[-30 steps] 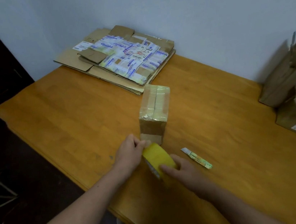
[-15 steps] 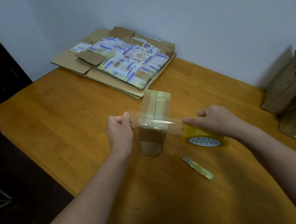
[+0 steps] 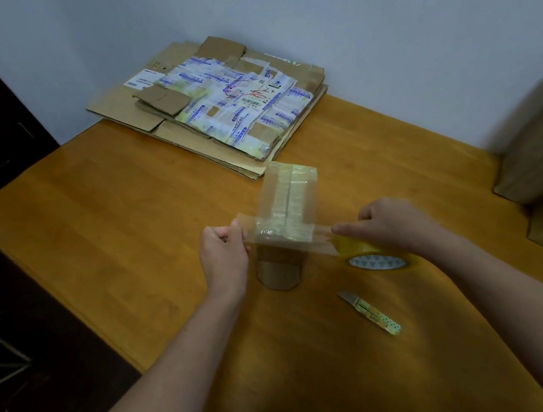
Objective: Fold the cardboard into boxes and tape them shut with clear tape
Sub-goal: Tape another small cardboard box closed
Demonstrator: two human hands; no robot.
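Pulled apart since a second ago, my left hand pinches the end of a clear tape strip, and my right hand grips the yellow tape roll (strip stretched over the brown cardboard box, mid-table). Its top seam looks taped; this band remains. Flattened cardboard sheets wait far on the orange wooden table, pale wall behind.

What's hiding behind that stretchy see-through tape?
The small cardboard box stands behind the clear tape strip, showing through it. The left hand pinches one end; the right hand holds the tape roll. The box's far side is hidden.
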